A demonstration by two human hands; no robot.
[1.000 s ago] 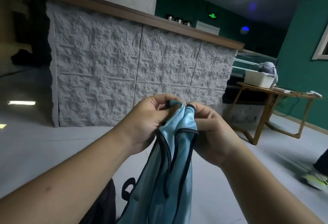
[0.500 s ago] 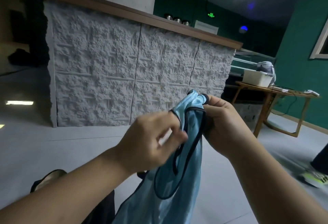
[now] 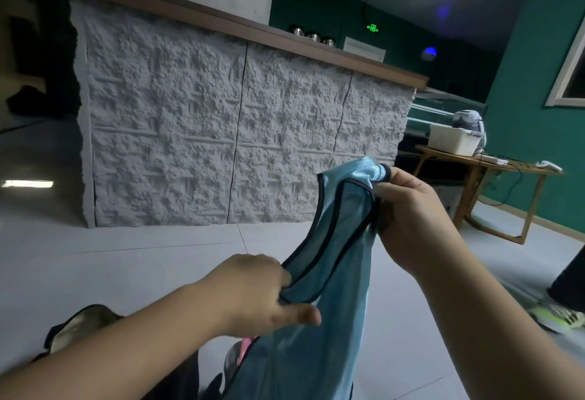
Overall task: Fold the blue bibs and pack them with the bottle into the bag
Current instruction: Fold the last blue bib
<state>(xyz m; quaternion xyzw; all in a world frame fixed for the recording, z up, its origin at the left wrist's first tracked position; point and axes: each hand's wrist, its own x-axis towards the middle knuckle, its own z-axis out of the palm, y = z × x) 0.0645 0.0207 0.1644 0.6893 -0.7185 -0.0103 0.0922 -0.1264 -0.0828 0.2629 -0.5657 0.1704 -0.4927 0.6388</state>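
A light blue bib (image 3: 319,330) with black trim hangs in front of me. My right hand (image 3: 411,219) grips its shoulder straps at the top. Lower and to the left, my left hand (image 3: 259,295) pinches the black-edged armhole between thumb and fingers. A dark bag (image 3: 79,326) with a pale lining lies on the floor at the lower left, partly hidden by my left forearm. Something pink (image 3: 245,347) shows just under the bib; I cannot tell what it is.
A rough white stone counter (image 3: 221,146) with a wooden top stands ahead. A wooden table (image 3: 493,174) with a white bin is at the right. Another person's shoe (image 3: 557,317) is on the grey floor at the right edge.
My left hand let go of the strap tops, slid down and left along the trim, and now pinches the armhole. My right hand rose slightly to the right with the straps.
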